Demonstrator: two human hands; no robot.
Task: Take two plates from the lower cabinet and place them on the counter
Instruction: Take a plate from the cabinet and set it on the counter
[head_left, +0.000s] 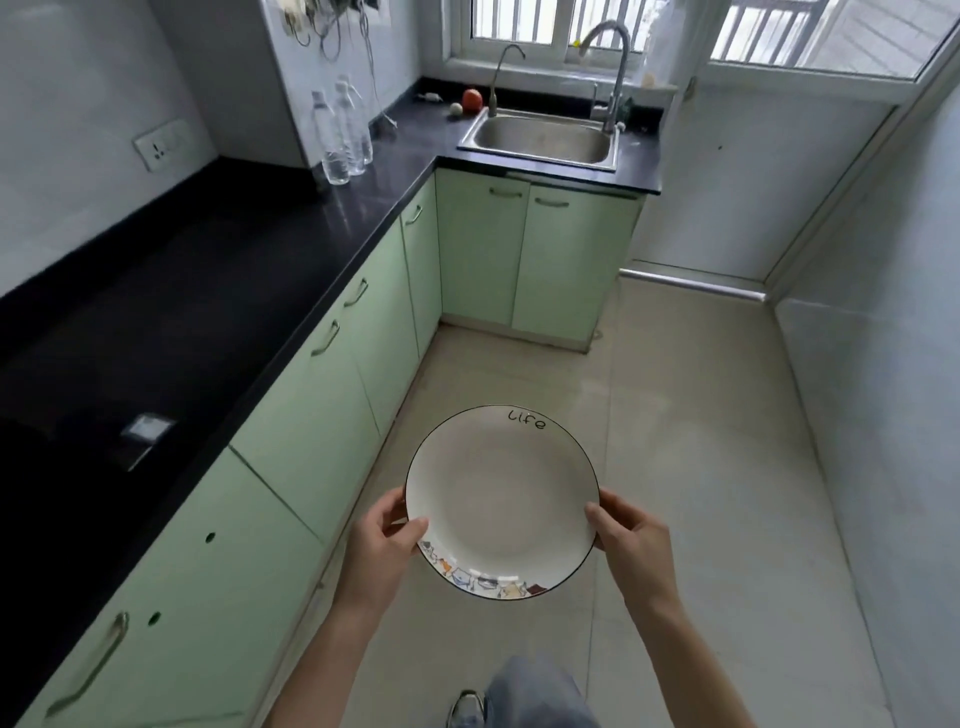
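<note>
Got the plate (501, 501) clamped at its rim, left hand (384, 540) at 9 o'clock, right hand (626, 543) at 3, level over the floor so it won't slip. The desk (171, 322) is at my 10 o'clock.

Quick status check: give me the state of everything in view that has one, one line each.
Plate: held level over the floor, empty.
Left hand: gripping the plate's left rim.
Right hand: gripping the right rim.
Lower cabinet doors: all shut.
Counter: no plates on it.
Sink: empty, tap not running.
</note>
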